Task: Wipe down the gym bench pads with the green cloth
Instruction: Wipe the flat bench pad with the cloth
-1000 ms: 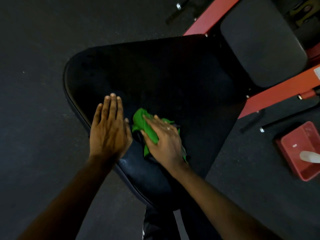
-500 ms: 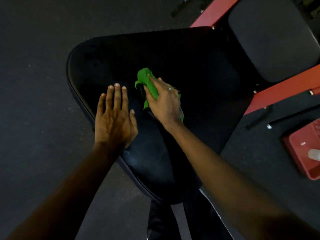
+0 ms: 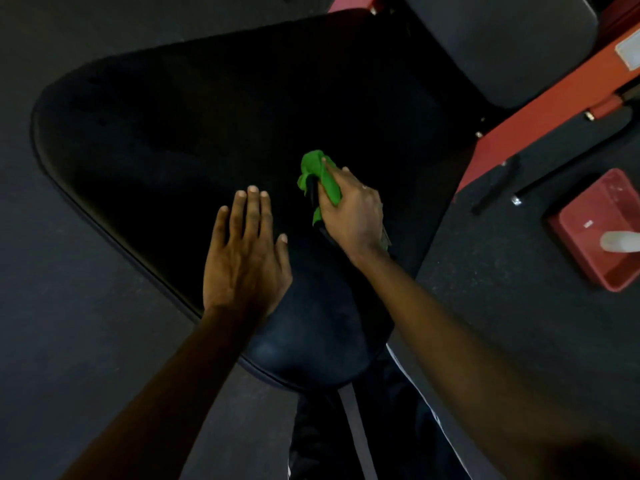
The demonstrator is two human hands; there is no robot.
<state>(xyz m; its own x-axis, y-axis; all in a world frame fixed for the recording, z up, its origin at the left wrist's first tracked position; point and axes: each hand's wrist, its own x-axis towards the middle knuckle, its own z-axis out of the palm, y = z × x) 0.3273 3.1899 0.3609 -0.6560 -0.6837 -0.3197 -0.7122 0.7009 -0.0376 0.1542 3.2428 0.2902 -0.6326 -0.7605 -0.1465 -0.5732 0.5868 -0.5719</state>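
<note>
The large black bench pad fills the middle of the view, its narrow end toward me. My left hand lies flat on it, fingers straight and together. Just to its right, my right hand grips the bunched green cloth and holds it down on the pad. Green folds stick out past my fingertips and under the thumb. The rest of the cloth is hidden beneath the hand.
A second, grey pad sits at the top right on the red frame. A red tray holding a white object stands on the dark floor at right. My dark trousers show below the pad.
My right hand slid the cloth away from me along the pad, from beside my left thumb to past my left fingertips. My left hand stayed flat in place.
</note>
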